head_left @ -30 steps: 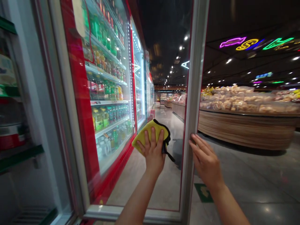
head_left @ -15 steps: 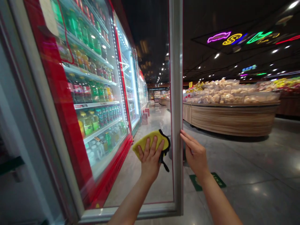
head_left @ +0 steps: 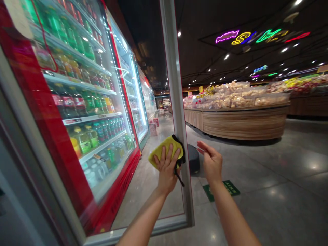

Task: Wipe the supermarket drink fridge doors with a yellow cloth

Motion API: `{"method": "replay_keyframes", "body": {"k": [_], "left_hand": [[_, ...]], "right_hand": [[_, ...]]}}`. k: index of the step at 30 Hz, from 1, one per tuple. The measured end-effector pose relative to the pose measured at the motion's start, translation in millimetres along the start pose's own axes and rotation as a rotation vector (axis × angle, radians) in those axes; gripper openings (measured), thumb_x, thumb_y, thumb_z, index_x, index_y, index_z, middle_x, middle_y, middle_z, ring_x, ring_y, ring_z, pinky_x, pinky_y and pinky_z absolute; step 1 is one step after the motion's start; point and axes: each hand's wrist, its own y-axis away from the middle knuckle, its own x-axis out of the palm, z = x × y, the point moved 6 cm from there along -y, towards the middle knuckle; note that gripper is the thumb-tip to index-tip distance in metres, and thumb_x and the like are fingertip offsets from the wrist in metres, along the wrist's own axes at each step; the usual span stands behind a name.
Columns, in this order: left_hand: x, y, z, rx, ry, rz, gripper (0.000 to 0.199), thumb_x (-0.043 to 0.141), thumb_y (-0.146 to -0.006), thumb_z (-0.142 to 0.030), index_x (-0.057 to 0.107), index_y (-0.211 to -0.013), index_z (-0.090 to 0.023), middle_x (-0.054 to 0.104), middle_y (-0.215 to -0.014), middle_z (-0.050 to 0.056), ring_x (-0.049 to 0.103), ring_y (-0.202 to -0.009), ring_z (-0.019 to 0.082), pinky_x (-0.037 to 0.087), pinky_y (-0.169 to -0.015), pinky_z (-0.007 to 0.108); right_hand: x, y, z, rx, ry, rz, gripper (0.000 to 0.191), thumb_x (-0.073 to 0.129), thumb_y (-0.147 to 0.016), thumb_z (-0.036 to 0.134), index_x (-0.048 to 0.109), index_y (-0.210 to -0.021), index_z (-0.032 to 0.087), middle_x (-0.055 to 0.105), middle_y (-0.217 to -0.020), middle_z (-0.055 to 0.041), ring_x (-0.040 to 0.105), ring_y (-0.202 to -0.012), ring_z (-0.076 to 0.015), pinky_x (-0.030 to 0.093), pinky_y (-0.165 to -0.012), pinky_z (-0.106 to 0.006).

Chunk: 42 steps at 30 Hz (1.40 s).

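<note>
My left hand point(head_left: 167, 165) presses a yellow cleaning cloth point(head_left: 155, 156) with black edging flat on the glass of a cooler door, its fingers spread over the cloth. A black strap hangs from the cloth below the hand. The cloth's right end reaches the door's grey metal frame point(head_left: 178, 85). To the right of that frame, my right hand point(head_left: 212, 162) is in the air, apart from it. Its fingers point left, loosely bent, with nothing seen in them.
Behind the glass, a red drinks cooler point(head_left: 84, 205) holds shelves of bottles. A dark rounded stool-like object point(head_left: 193, 159) stands beyond the door frame. A green floor sign point(head_left: 232, 188) lies past my right hand. Further back is a curved wooden display counter point(head_left: 243, 124) with packaged goods.
My right hand has come off the door frame and is now apart from it. The view has shifted, and the frame appears further left and tilted. The cloth sits closer to the frame.
</note>
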Motion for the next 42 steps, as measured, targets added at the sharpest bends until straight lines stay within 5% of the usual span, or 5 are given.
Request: {"method": "replay_keyframes", "body": {"k": [6, 16, 28, 32, 42], "left_hand": [[9.3, -44.5, -31.6, 0.108, -0.087, 0.015, 0.087, 0.06, -0.083, -0.007, 0.025, -0.16, -0.028, 0.02, -0.168, 0.009, 0.005, -0.157, 0.031, 0.011, -0.124, 0.063], [35.5, 43.6, -17.9, 0.353, -0.182, 0.037, 0.068, 0.041, -0.092, -0.006, 0.04, -0.154, -0.034, 0.048, -0.155, -0.007, 0.02, -0.155, 0.016, 0.001, -0.129, 0.037], [-15.7, -136.6, -30.5, 0.191, -0.192, 0.02, 0.073, 0.073, -0.079, -0.02, 0.049, -0.148, -0.024, 0.025, -0.168, 0.004, -0.004, -0.157, 0.032, 0.004, -0.128, 0.059], [4.0, -104.0, -26.4, 0.258, -0.186, 0.068, 0.068, 0.071, -0.079, -0.017, 0.051, -0.144, -0.022, 0.029, -0.166, 0.006, -0.005, -0.157, 0.029, 0.012, -0.128, 0.058], [89.8, 80.7, -15.4, 0.341, -0.125, 0.136, 0.054, 0.059, -0.088, -0.013, 0.057, -0.14, -0.027, 0.042, -0.16, 0.002, 0.023, -0.155, 0.022, 0.024, -0.126, 0.046]], "right_hand": [[-0.9, -1.2, -0.3, -0.004, 0.009, -0.039, 0.035, 0.053, -0.08, 0.028, 0.078, -0.103, 0.021, 0.079, -0.107, -0.007, 0.074, -0.101, -0.0245, 0.062, -0.085, -0.044], [-1.3, -3.5, -0.7, 0.006, 0.02, -0.025, 0.039, 0.051, -0.077, 0.027, 0.077, -0.105, 0.017, 0.08, -0.101, -0.0108, 0.075, -0.091, -0.0235, 0.061, -0.08, -0.041], [-4.9, -3.0, 7.4, 0.005, -0.021, -0.101, 0.044, 0.05, -0.078, 0.028, 0.075, -0.113, 0.018, 0.079, -0.1, -0.0107, 0.074, -0.09, -0.0231, 0.059, -0.074, -0.037], [-7.2, -3.5, 6.6, -0.015, 0.01, -0.108, 0.043, 0.049, -0.08, 0.027, 0.075, -0.112, 0.017, 0.079, -0.098, -0.0102, 0.074, -0.086, -0.0214, 0.059, -0.071, -0.034], [-9.5, -3.5, 15.6, -0.052, 0.048, -0.1, 0.04, 0.049, -0.081, 0.028, 0.076, -0.11, 0.019, 0.079, -0.097, -0.008, 0.073, -0.082, -0.0191, 0.058, -0.068, -0.031]]}}
